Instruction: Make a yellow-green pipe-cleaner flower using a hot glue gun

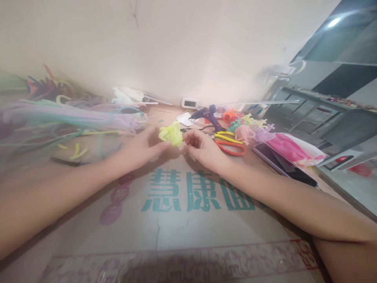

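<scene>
A looped yellow pipe-cleaner piece [171, 134] is held between the thumb and fingers of my left hand [147, 143], just above the table. Close to its right side is my right hand [203, 147], its thumb and fingers curled together in a pinch. Whatever the right fingertips hold, if anything, is too small or blurred to make out. Scissors with red handles [232, 149] lie just beyond my right hand, beside a yellow-handled tool [226, 136]. A purple glue gun [210, 116] rests behind the hands.
Pastel pipe cleaners [73, 114] lie bundled at the left. Several finished-looking pipe-cleaner shapes [246, 131] sit at the right, near a phone [282, 163] and a pink-and-white packet [294, 147]. A small digital clock [189, 103] stands by the wall. Printed sheeting [182, 232] covers the table.
</scene>
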The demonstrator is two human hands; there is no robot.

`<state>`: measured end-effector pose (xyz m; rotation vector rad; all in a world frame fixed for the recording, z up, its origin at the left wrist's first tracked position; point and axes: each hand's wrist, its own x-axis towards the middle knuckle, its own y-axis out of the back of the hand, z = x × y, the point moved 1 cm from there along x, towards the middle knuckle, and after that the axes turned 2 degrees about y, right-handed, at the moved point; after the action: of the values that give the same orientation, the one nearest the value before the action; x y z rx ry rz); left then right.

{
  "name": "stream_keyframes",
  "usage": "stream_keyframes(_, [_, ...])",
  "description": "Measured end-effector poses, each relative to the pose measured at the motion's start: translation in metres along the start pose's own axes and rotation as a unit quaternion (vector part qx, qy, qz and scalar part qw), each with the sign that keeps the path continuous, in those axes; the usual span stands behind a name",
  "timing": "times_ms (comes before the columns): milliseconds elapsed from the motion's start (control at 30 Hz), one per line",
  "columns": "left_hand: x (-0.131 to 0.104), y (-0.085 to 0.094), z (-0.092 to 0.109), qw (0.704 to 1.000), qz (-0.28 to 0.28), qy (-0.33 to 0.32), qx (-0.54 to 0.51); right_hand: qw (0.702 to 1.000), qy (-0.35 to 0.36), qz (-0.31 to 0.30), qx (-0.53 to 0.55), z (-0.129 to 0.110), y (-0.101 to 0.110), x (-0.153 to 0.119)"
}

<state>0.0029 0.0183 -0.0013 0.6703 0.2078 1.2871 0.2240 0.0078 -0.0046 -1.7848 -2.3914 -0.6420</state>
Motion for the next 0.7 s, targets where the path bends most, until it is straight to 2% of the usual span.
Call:
stream_keyframes(400, [-0.0013,0.0008,0.0034,1.000,-0.006,0.001,0.022,1.000,0.018,0.013,-0.004,0.0036,0.0011,0.0012])
stream_keyframes(700, [-0.0005,0.0000,-0.0012,1.000,-0.002,-0.006,0.029,1.000,0.018,0.012,-0.016,0.0006,0.0008,0.0011])
